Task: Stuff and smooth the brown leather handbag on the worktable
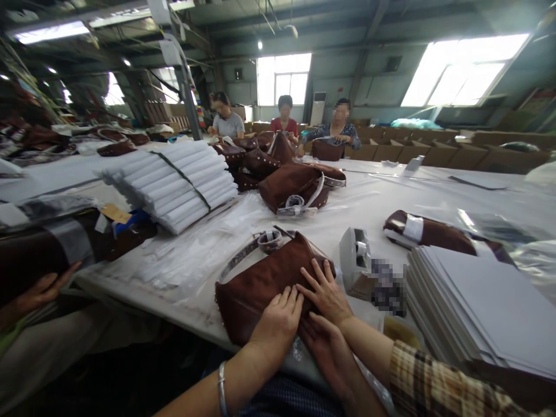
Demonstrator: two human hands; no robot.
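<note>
The left hand (278,321) lies flat, grip released, on the brown bag (256,286) at the tabletop's (382,200) near edge. The right hand (330,354) touches the bag's near right end; I cannot tell its grip.

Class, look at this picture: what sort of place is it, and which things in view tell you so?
Probably a handbag factory's packing floor. Brown leather handbags are piled on a long plastic-covered table, cardboard cartons line the far side, and seated workers handle more bags.

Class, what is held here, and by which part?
Nothing is gripped: the left hand lies flat on the brown bag's near end, the right hand at its near edge.
</note>
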